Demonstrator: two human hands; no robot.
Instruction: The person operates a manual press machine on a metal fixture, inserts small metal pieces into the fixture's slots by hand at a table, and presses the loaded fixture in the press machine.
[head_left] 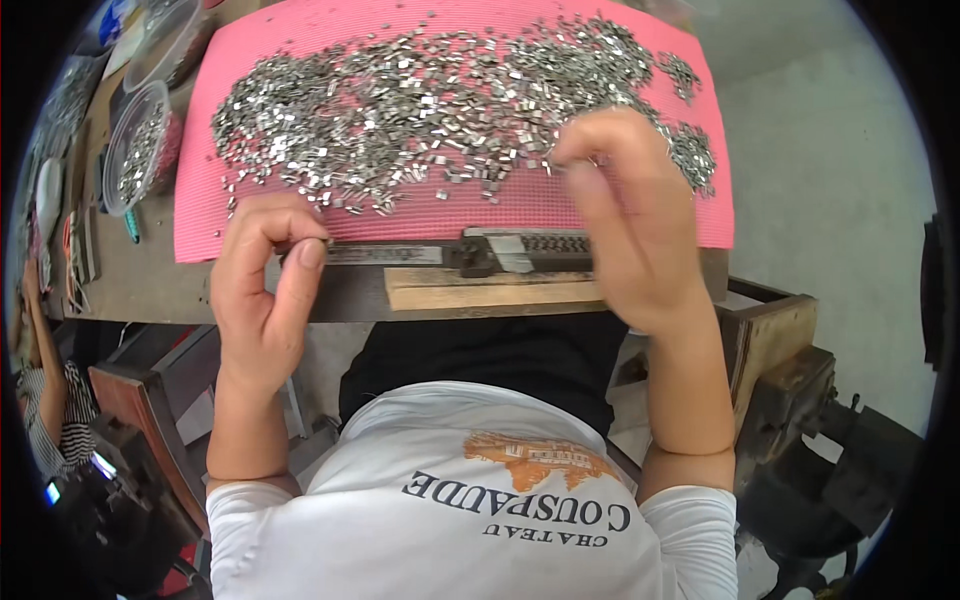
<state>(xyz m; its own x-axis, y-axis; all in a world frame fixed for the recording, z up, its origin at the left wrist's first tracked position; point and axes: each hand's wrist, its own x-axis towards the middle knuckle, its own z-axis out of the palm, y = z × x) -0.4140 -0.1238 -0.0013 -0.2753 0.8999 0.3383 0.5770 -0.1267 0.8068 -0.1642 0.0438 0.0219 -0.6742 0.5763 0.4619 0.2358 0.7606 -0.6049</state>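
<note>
A wide heap of small shiny metal pieces (pixel 400 110) is spread over a pink ribbed mat (pixel 520 214). My left hand (pixel 262 285) is at the mat's near left edge, beside the left end of a long dark metal fixture (pixel 385 255). Its thumb and index finger are pressed together, and whatever sits between them is too small to name. Over the right part of the heap hangs my right hand (pixel 640 220), its fingers curled in a pinch and the thumb blurred by motion. I cannot make out what it holds. A dark block (pixel 474 252) sits midway along the fixture.
A pale wooden strip (pixel 480 290) lies along the table's front edge below the fixture. Clear plastic tubs (pixel 112 170) with metal pieces stand at the left, among tools and bags. At the far left another person's arm (pixel 45 350) shows. Dark machinery (pixel 820 450) stands lower right.
</note>
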